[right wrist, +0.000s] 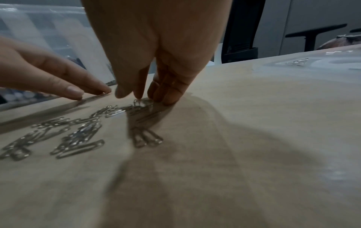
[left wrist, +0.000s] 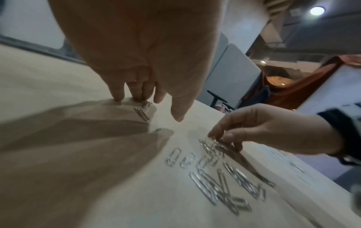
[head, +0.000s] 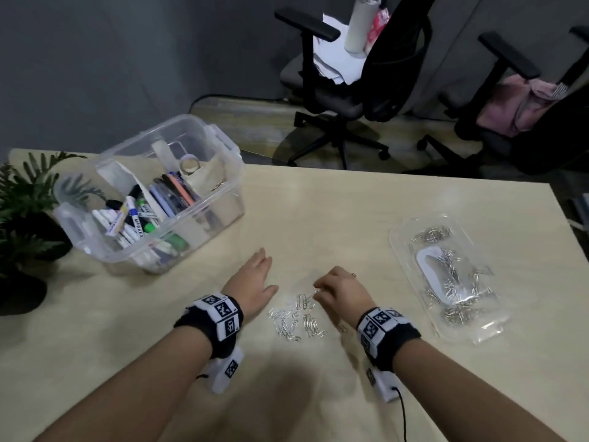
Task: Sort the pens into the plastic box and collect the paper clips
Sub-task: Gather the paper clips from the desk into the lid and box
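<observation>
**Thin clips, easy to fumble**

The paper clips (head: 296,317) lie flat and tangled on the counter (head: 366,212) between both hands, so a pick may snag neighbours and scatter them.

The right hand (head: 339,290) pinches one clip at the pile's far edge. The left hand (head: 253,280) rests open, fingertips (left wrist: 117,94) pressing the counter. Pens (head: 140,215) sit in the plastic box (head: 204,218), far left.

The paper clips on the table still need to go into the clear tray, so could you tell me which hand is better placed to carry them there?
Probably the right hand: it already pinches paper clips, and the tray lies on its side. The left hand rests flat, farther from it.
</observation>
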Tool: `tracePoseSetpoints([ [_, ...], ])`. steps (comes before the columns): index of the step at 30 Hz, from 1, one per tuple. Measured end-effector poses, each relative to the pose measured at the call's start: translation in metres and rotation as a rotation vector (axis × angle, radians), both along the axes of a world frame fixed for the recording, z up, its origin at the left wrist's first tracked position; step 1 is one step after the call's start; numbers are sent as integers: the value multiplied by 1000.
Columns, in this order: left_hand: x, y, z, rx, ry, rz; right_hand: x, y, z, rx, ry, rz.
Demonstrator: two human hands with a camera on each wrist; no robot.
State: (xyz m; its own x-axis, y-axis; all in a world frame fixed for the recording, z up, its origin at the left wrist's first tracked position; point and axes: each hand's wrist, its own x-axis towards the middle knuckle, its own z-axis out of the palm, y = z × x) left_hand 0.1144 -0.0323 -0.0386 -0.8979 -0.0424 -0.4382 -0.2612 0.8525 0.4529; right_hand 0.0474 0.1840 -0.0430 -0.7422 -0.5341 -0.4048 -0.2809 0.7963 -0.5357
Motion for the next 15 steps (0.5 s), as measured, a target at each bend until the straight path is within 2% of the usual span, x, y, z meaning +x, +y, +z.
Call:
tracePoseSetpoints([
  [4,19,10,2,59,80,-71,6,4,6,-51,-56,84],
  [8,35,16,7,82,135,-10,4,17,7,-12,-2,-1],
  [11,47,20,5,7,100,64,10,32,6,74,-24,-45],
  [15,53,29,2,-152,28,77,20,50,1,158,-75,70],
])
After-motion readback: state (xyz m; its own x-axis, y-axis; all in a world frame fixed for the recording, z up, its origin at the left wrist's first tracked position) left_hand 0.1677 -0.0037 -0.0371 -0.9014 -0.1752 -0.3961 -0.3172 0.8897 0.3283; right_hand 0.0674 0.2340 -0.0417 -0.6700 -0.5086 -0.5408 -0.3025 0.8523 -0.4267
